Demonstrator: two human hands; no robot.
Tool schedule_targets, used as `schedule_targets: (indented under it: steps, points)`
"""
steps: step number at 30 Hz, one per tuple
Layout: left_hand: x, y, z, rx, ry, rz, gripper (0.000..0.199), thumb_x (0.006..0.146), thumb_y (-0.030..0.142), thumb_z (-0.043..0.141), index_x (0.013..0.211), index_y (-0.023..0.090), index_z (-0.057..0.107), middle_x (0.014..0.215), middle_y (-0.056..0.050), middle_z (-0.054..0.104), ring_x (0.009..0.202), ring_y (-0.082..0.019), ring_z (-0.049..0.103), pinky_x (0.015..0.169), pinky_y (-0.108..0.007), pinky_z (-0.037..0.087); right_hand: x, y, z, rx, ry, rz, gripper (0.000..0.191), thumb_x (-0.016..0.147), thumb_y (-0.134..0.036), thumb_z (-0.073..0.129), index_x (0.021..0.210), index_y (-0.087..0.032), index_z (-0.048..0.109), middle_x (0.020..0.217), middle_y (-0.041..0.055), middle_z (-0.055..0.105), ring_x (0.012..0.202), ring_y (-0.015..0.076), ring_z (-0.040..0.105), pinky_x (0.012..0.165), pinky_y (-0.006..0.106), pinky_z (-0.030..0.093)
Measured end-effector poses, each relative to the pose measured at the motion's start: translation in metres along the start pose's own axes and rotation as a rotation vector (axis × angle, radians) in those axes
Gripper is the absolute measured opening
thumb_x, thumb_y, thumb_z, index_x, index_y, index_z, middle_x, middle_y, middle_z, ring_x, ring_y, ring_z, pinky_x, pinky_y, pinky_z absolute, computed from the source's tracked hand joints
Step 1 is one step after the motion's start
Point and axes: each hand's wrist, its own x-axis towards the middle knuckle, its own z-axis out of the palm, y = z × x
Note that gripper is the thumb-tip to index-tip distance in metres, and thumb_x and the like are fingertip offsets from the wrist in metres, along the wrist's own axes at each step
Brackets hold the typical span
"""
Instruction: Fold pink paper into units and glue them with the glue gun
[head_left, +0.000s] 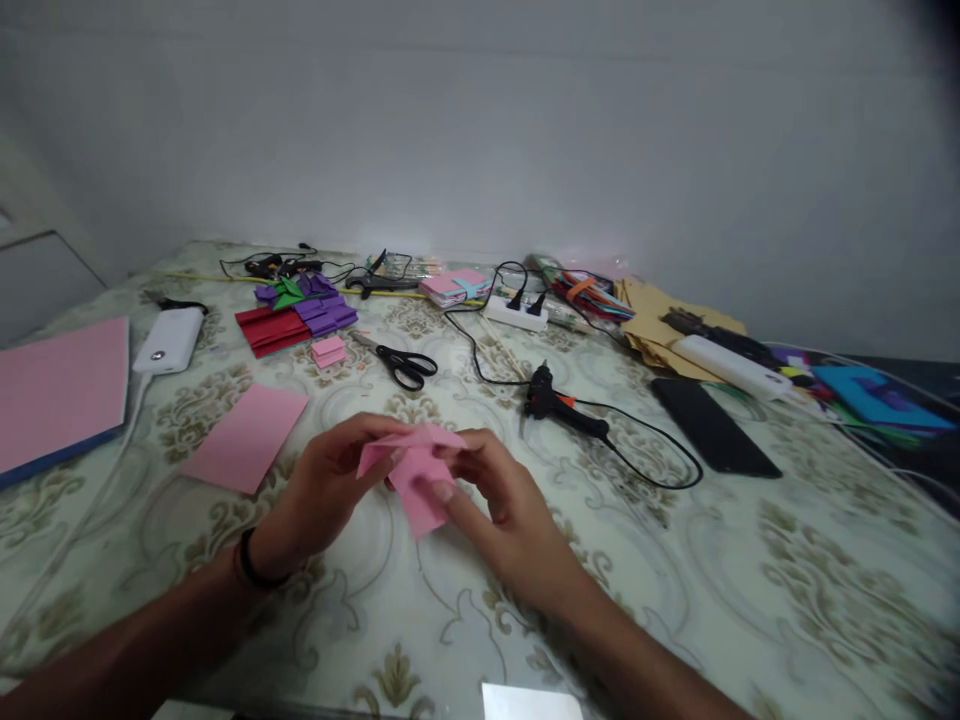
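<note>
Between my hands is a folded piece of pink paper (421, 492), creased and held just above the patterned tablecloth. My left hand (330, 480) pinches its left side, with a dark band round the wrist. On the right side, my right hand (502, 510) grips the paper, thumb on the front and fingers behind. Parts of the fingers are hidden by the paper. To the left lies a flat pink sheet (246, 438). A small folded pink piece (328, 351) and black-handled scissors (401, 362) rest beyond my hands.
A black glue gun (559, 402) with its looping cord lies right of centre, near a black phone (714, 425). Behind are a white power strip (516, 312) and red and purple folded papers (274, 330). A white power bank (170, 340) and pink paper stack (64, 390) are left.
</note>
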Motion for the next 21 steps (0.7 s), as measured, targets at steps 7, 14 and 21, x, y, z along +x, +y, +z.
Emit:
schedule_targets:
  steps: [7, 14, 21]
  points:
    - [-0.002, 0.003, -0.003, -0.215, -0.18, -0.013, 0.017, 0.087, 0.035, 0.083, 0.101, 0.025, 0.088, 0.103, -0.009, 0.082, 0.095, -0.024, 0.075, 0.085, -0.033, 0.06, 0.002, 0.0, -0.005, 0.105, -0.002, -0.018, 0.034, 0.093, -0.012, 0.069, 0.121, -0.032, 0.074, 0.118, 0.0017, 0.077, 0.11, 0.0187, 0.072, 0.092, 0.031, 0.057]
    - [-0.007, 0.004, -0.011, -0.255, -0.197, -0.133, 0.019, 0.092, 0.035, 0.074, 0.098, 0.024, 0.088, 0.094, -0.007, 0.082, 0.078, -0.021, 0.071, 0.066, -0.03, 0.055, 0.002, 0.0, -0.015, 0.165, 0.039, -0.048, 0.026, 0.093, -0.019, 0.059, 0.102, -0.027, 0.081, 0.098, 0.0043, 0.078, 0.086, 0.0207, 0.07, 0.074, 0.033, 0.052]
    - [-0.004, 0.004, -0.006, -0.04, -0.185, -0.142, 0.011, 0.087, 0.03, 0.076, 0.093, 0.021, 0.075, 0.074, 0.0, 0.074, 0.064, -0.015, 0.067, 0.055, -0.023, 0.049, 0.004, 0.0, -0.009, 0.056, 0.095, 0.117, 0.013, 0.093, -0.031, 0.07, 0.103, -0.025, 0.077, 0.092, 0.0031, 0.075, 0.079, 0.0187, 0.066, 0.067, 0.03, 0.051]
